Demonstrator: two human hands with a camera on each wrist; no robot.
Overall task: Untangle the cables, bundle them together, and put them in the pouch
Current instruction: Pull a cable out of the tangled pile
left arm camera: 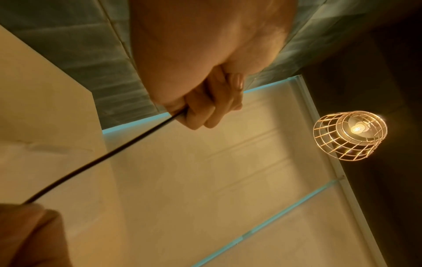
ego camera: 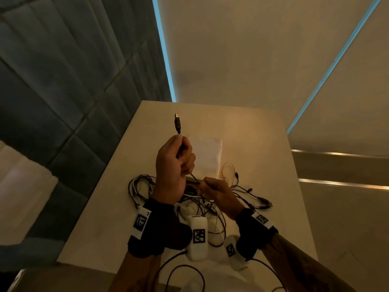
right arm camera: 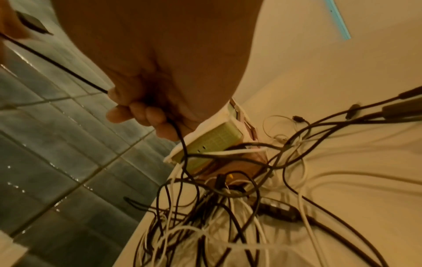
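Observation:
My left hand [ego camera: 176, 157] is raised above the table and grips a black cable [ego camera: 193, 177] near its end; the USB plug [ego camera: 177, 122] sticks up out of the fist. The same black cable [left arm camera: 102, 159] runs taut down to my right hand [ego camera: 212, 187], which pinches it lower. In the right wrist view the black cable [right arm camera: 57, 63] passes through my right hand [right arm camera: 141, 112] and drops into the tangle. A tangled heap of black and white cables [ego camera: 200, 205] lies on the table under both hands. A white pouch [ego camera: 207, 153] lies flat just beyond the hands.
The light table [ego camera: 263, 144] has a left edge beside a dark tiled wall [ego camera: 63, 81]. A small green-and-white box [right arm camera: 214, 142] lies among the cables [right arm camera: 228, 207]. Loose plugs [ego camera: 263, 202] trail to the right. A wire-cage lamp [left arm camera: 349, 134] hangs overhead.

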